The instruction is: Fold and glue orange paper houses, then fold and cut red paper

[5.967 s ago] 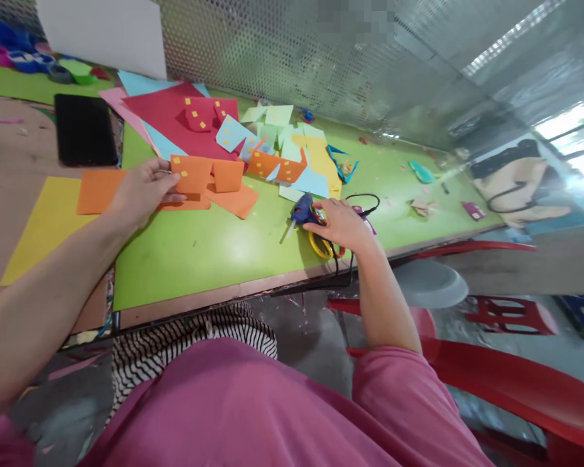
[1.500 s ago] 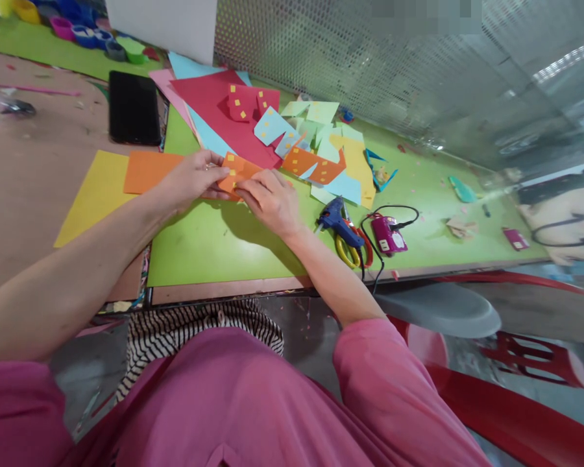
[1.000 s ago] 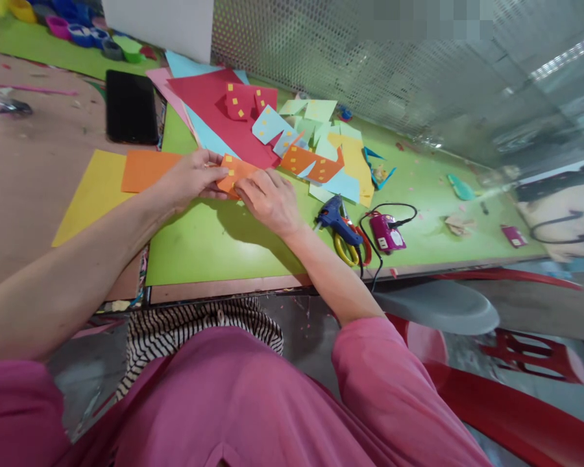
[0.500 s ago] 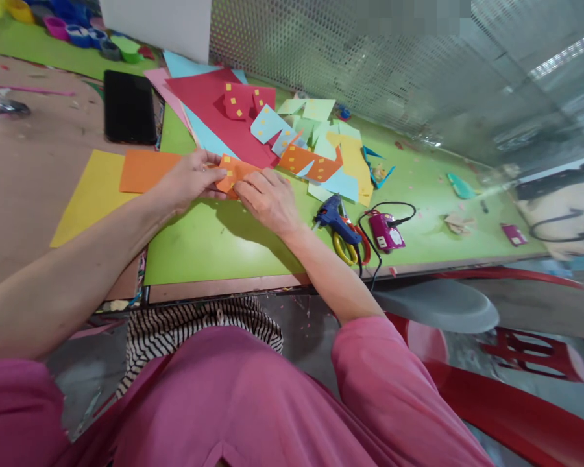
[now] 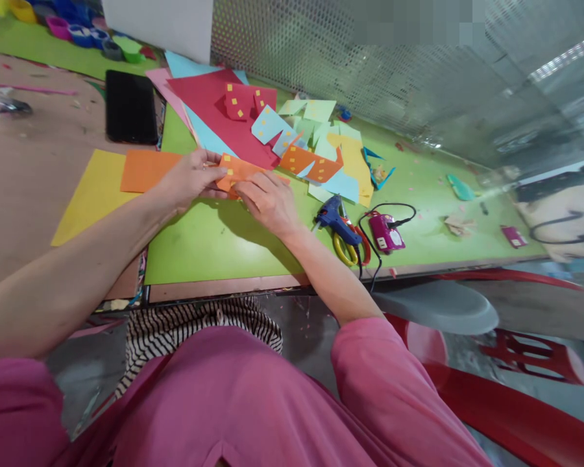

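Note:
Between my hands is a piece of orange paper (image 5: 238, 168) with small yellow squares on it. My left hand (image 5: 197, 176) pinches its left end between thumb and fingers. Curled over its lower right part, the fingers of my right hand (image 5: 268, 200) press together at the paper; whether a small square sits between the fingertips is hidden. Just right of my hands lies a cut orange paper piece (image 5: 316, 163) with yellow squares. Under my left forearm are a plain orange sheet (image 5: 148, 170) and a yellow sheet (image 5: 90, 201).
Right of my right forearm lie a blue glue gun (image 5: 338, 220), scissors (image 5: 345, 250) and a magenta device (image 5: 388, 232) with a black cable. A black phone (image 5: 130, 107) lies back left. Red paper (image 5: 224, 120) and pale green pieces (image 5: 316, 120) lie behind my hands, before a perforated screen (image 5: 292, 52).
My right hand has shifted slightly over the orange paper, its fingers drawn a little lower on it. My left hand stays in place on the paper's left end.

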`<state>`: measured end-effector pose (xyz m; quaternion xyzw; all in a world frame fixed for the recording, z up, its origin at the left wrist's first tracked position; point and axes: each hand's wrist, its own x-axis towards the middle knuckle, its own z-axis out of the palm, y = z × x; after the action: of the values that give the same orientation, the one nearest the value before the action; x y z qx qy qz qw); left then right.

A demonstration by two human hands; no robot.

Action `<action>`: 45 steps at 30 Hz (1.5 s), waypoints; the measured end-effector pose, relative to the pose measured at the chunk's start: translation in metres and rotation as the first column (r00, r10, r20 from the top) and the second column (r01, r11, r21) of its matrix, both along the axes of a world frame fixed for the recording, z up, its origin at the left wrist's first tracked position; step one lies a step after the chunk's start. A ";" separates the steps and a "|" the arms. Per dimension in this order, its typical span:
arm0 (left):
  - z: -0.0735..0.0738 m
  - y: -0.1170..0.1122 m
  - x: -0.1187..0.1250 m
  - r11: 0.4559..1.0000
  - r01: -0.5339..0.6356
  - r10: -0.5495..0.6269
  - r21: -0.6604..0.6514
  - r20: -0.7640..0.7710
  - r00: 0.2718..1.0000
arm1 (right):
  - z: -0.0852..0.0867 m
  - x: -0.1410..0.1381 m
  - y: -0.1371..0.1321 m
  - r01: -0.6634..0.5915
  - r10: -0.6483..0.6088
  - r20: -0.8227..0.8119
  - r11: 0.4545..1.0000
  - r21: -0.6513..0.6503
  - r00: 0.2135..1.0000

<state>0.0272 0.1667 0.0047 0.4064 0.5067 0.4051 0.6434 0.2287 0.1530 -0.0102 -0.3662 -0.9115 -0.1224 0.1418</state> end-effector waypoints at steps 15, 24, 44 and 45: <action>-0.009 0.004 -0.004 0.997 0.015 -0.014 0.079 -0.016 1.000 | 0.018 0.002 -0.004 0.137 -0.183 -0.436 0.981 -0.133 0.881; 0.004 0.023 -0.038 0.978 0.127 -0.036 0.167 -0.460 0.887 | 0.047 0.040 -0.026 0.152 -0.276 -0.511 0.951 -0.270 0.814; 0.049 0.036 -0.006 0.817 0.534 -0.020 0.220 -0.913 0.407 | 0.053 0.175 -0.074 0.623 -0.637 0.066 0.719 -0.308 0.768; 0.049 0.037 -0.003 0.816 0.543 -0.031 0.201 -0.921 0.388 | 0.050 0.176 -0.075 0.631 -0.635 0.102 0.708 -0.317 0.765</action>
<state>0.0238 0.2038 0.0535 0.7840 0.5678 0.1181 0.2212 0.4043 0.0785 0.0401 -0.6754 -0.7367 -0.0052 0.0338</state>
